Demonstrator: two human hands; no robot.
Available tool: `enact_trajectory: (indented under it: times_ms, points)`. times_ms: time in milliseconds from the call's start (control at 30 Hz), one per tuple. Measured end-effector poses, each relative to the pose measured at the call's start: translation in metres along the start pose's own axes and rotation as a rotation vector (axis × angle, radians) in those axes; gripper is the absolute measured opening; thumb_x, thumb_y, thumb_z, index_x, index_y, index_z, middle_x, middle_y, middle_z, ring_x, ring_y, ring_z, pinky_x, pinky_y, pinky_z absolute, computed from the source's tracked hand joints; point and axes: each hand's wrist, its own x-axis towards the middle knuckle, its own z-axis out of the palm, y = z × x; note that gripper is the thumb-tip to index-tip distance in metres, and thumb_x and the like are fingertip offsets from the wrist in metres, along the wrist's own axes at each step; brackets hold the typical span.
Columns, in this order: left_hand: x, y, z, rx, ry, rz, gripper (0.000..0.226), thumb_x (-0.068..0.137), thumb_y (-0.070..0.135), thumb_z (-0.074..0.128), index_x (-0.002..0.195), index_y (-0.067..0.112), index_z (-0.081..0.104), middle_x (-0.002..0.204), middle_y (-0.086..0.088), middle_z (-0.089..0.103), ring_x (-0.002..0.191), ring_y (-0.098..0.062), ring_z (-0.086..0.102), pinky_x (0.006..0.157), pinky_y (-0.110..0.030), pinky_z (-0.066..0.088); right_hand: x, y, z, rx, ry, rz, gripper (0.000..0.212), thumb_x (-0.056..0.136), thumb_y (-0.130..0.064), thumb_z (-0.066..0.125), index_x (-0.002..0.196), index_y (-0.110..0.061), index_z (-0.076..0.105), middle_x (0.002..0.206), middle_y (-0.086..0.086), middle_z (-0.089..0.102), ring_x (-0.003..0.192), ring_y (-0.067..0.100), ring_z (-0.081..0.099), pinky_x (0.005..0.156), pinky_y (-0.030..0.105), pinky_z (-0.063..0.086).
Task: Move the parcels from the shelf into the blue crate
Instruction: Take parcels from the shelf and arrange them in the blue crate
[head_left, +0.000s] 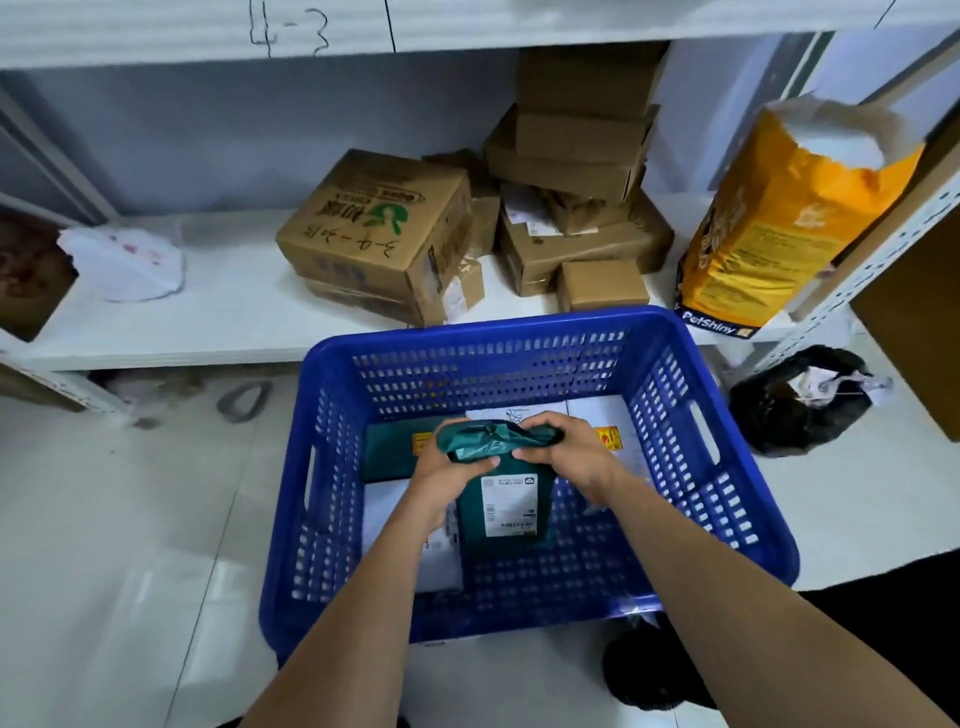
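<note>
A dark green plastic parcel (506, 506) with a white label hangs inside the blue crate (691, 525), which stands on the floor in front of the shelf. My left hand (447, 470) and my right hand (563, 454) both grip its crumpled top edge. Under it in the crate lie another green parcel (387, 449) and white parcels (597, 415). On the white shelf (223, 317) behind the crate sit a large cardboard box (379, 234) and a stack of smaller brown boxes (576, 208).
A white plastic bag (130, 262) lies at the shelf's left. An orange pet-food bag (779, 223) stands at the shelf's right end. A black bag (800, 402) sits on the floor right of the crate. Pale floor tiles lie to the left.
</note>
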Motion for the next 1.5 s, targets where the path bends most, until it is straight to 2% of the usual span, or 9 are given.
enact_trajectory:
  times_ms: [333, 500, 700, 833, 967, 1067, 1200, 1300, 1500]
  points:
    - [0.013, -0.052, 0.011, 0.045, 0.003, -0.077, 0.068, 0.078, -0.025, 0.051, 0.105, 0.034, 0.073, 0.109, 0.002, 0.071, 0.087, -0.014, 0.066, 0.075, -0.027, 0.053, 0.019, 0.066, 0.0, 0.043, 0.118, 0.041, 0.021, 0.08, 0.022, 0.062, 0.099, 0.016, 0.069, 0.115, 0.002, 0.056, 0.104, 0.019, 0.056, 0.089, 0.015, 0.05]
    - [0.015, -0.046, 0.014, 0.332, 0.355, 0.033, 0.051, 0.091, -0.013, 0.038, 0.109, 0.02, 0.073, 0.091, 0.006, 0.062, 0.058, -0.004, 0.046, 0.045, -0.013, 0.038, 0.026, 0.091, 0.002, 0.003, 0.197, 0.089, 0.027, 0.081, 0.026, 0.057, 0.088, 0.007, 0.075, 0.127, 0.003, 0.054, 0.119, 0.018, 0.053, 0.107, 0.029, 0.042]
    - [0.034, -0.05, 0.048, 1.035, 0.079, 0.315, 0.034, 0.1, 0.025, 0.038, 0.127, 0.026, 0.059, 0.127, -0.001, 0.059, 0.121, -0.023, 0.05, 0.109, -0.046, 0.033, 0.027, 0.091, 0.018, -0.151, 0.167, 0.049, 0.042, 0.075, 0.03, 0.038, 0.082, 0.01, 0.074, 0.112, 0.013, 0.068, 0.102, 0.012, 0.06, 0.099, 0.024, 0.046]
    - [0.034, -0.084, 0.054, 1.164, -0.052, 0.14, 0.041, 0.104, 0.039, 0.022, 0.14, 0.031, 0.04, 0.137, -0.005, 0.045, 0.131, -0.026, 0.034, 0.11, -0.053, 0.023, 0.038, 0.105, 0.018, -0.334, 0.238, 0.144, 0.043, 0.081, 0.018, 0.042, 0.071, -0.005, 0.076, 0.082, 0.005, 0.074, 0.065, 0.003, 0.056, 0.072, 0.016, 0.049]
    - [0.031, -0.107, 0.05, 1.303, -0.028, 0.196, 0.044, 0.104, 0.045, 0.019, 0.143, 0.028, 0.031, 0.133, -0.008, 0.04, 0.124, -0.029, 0.035, 0.099, -0.051, 0.033, 0.047, 0.095, 0.023, -0.327, 0.117, 0.245, 0.041, 0.084, 0.015, 0.04, 0.074, -0.009, 0.07, 0.079, 0.004, 0.068, 0.069, 0.011, 0.058, 0.068, 0.013, 0.051]
    - [0.036, -0.109, 0.049, 1.359, -0.003, 0.219, 0.049, 0.103, 0.049, 0.02, 0.145, 0.025, 0.027, 0.133, -0.008, 0.037, 0.123, -0.029, 0.036, 0.098, -0.048, 0.034, 0.044, 0.073, 0.023, -0.395, 0.211, 0.12, 0.042, 0.079, 0.014, 0.044, 0.098, -0.018, 0.063, 0.103, 0.005, 0.056, 0.069, 0.019, 0.055, 0.044, 0.014, 0.039]
    - [0.037, -0.107, 0.05, 1.374, -0.01, 0.219, 0.051, 0.1, 0.035, 0.034, 0.147, 0.019, 0.022, 0.136, -0.009, 0.034, 0.125, -0.029, 0.034, 0.102, -0.045, 0.032, 0.05, 0.07, 0.043, -0.909, 0.345, -0.273, 0.027, 0.09, -0.01, 0.048, 0.113, -0.017, 0.06, 0.118, 0.008, 0.058, 0.1, 0.032, 0.058, 0.089, 0.038, 0.046]
    - [0.034, -0.104, 0.049, 1.197, -0.003, 0.2, 0.058, 0.094, 0.023, 0.044, 0.148, 0.01, 0.026, 0.131, -0.01, 0.038, 0.119, -0.03, 0.038, 0.1, -0.044, 0.035, 0.063, 0.096, 0.06, -1.102, 0.126, -0.183, 0.036, 0.102, -0.034, 0.028, 0.119, -0.018, 0.054, 0.119, 0.009, 0.06, 0.113, 0.03, 0.053, 0.104, 0.045, 0.035]
    - [0.039, -0.118, 0.044, 0.933, 0.02, 0.345, 0.033, 0.097, 0.019, 0.035, 0.117, 0.0, 0.052, 0.108, -0.014, 0.05, 0.095, -0.029, 0.044, 0.087, -0.044, 0.041, 0.072, 0.123, 0.059, -0.762, 0.311, -0.027, 0.06, 0.102, -0.032, 0.008, 0.111, -0.005, 0.062, 0.109, 0.015, 0.065, 0.108, 0.031, 0.051, 0.094, 0.037, 0.037]
